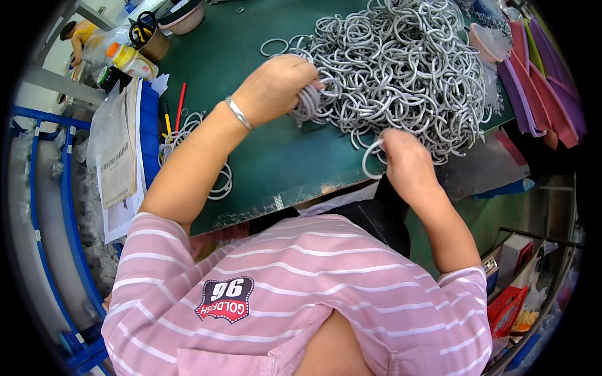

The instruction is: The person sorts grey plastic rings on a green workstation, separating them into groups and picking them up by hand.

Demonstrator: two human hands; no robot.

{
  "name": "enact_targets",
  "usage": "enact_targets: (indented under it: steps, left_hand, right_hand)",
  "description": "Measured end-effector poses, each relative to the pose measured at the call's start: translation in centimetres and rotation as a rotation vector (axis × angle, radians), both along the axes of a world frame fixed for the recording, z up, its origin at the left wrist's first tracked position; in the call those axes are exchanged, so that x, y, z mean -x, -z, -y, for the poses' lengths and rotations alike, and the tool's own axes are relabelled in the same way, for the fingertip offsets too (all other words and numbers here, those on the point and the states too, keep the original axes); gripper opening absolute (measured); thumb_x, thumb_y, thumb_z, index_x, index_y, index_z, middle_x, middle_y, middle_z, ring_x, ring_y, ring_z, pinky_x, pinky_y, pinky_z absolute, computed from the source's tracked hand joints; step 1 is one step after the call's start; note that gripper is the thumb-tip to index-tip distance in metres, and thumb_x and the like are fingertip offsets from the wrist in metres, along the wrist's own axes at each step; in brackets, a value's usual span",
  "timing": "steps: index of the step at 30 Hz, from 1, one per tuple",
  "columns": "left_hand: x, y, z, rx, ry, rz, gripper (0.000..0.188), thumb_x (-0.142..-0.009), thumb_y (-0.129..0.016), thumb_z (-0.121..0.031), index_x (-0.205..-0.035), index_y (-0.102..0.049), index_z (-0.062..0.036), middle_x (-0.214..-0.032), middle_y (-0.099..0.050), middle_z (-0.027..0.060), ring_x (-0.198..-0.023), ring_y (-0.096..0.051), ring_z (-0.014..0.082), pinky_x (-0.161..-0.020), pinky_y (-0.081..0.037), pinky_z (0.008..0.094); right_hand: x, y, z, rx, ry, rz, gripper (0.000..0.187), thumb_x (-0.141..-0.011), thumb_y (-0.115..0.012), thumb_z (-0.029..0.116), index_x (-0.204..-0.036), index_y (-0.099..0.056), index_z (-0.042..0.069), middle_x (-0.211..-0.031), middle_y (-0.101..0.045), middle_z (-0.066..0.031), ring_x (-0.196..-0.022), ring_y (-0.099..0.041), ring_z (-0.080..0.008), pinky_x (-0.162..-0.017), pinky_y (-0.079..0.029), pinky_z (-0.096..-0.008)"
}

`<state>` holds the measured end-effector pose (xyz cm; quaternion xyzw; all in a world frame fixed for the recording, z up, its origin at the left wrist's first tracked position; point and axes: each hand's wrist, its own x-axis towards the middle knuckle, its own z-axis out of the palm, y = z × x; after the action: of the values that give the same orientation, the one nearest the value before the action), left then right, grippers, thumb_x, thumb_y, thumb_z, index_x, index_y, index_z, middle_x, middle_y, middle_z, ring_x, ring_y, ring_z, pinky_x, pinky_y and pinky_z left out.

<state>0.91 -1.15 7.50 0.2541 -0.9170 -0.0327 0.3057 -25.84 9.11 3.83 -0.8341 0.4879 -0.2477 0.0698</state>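
A large heap of grey rings (pixel 395 69), like braided bangles, covers the far right part of the green table (pixel 216 53). At the heap's left edge, my left hand (pixel 279 84) is closed around a bunch of several rings (pixel 307 103), which hang side by side below its fingers. My right hand (pixel 406 153), slightly blurred, pinches a single ring (pixel 366 164) near the table's front edge, just below the heap. Farther left, beside my left forearm, several loose rings (pixel 221 183) lie on the table. One ring (pixel 274 46) rests flat beyond my left hand.
On the left stand a blue bin (pixel 149 128) with papers, a yellow bottle (pixel 133 62) with an orange cap, and a cup (pixel 155 47) holding scissors. A red pencil-like stick (pixel 181 99) lies near them. Pink and purple folders (pixel 539 81) stand at the right. Another person (pixel 78 39) is far left.
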Motion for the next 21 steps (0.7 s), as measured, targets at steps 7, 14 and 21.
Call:
enact_targets:
  steps: [7,14,21]
  left_hand:
    - [-0.4,1.2,3.9,-0.224,-0.250,0.029,0.019,-0.074,-0.055,0.005,-0.089,-0.064,-0.0021,-0.083,-0.065,0.0150,-0.077,-0.063,0.0330,-0.070,-0.050,0.0371]
    - [3.3,-3.8,5.4,-0.068,-0.220,0.221,0.019,-0.073,-0.054,0.005,-0.088,-0.064,-0.0008,-0.082,-0.064,0.0216,-0.073,-0.062,0.0369,-0.067,-0.050,0.0419]
    - [-0.4,-2.6,5.1,-0.289,-0.475,-0.043,0.028,-0.073,-0.053,0.007,-0.097,-0.061,-0.0040,-0.083,-0.065,0.0172,-0.071,-0.065,0.0306,-0.065,-0.051,0.0358]
  right_hand:
    - [0.5,-2.6,-0.6,-0.263,-0.094,0.150,0.018,-0.070,-0.056,-0.011,-0.083,-0.051,0.000,-0.077,-0.050,-0.0145,-0.073,-0.052,-0.0337,-0.065,-0.044,-0.0385]
    - [-3.4,-3.8,3.0,-0.027,-0.139,0.400,0.023,-0.069,-0.050,-0.014,-0.087,-0.050,0.000,-0.086,-0.051,-0.0169,-0.076,-0.054,-0.0361,-0.068,-0.045,-0.0414]
    - [-5.9,-3.0,8.6,0.060,-0.221,0.424,0.020,-0.070,-0.048,-0.013,-0.087,-0.051,-0.003,-0.113,-0.056,-0.0291,-0.103,-0.055,-0.0436,-0.086,-0.047,-0.0426]
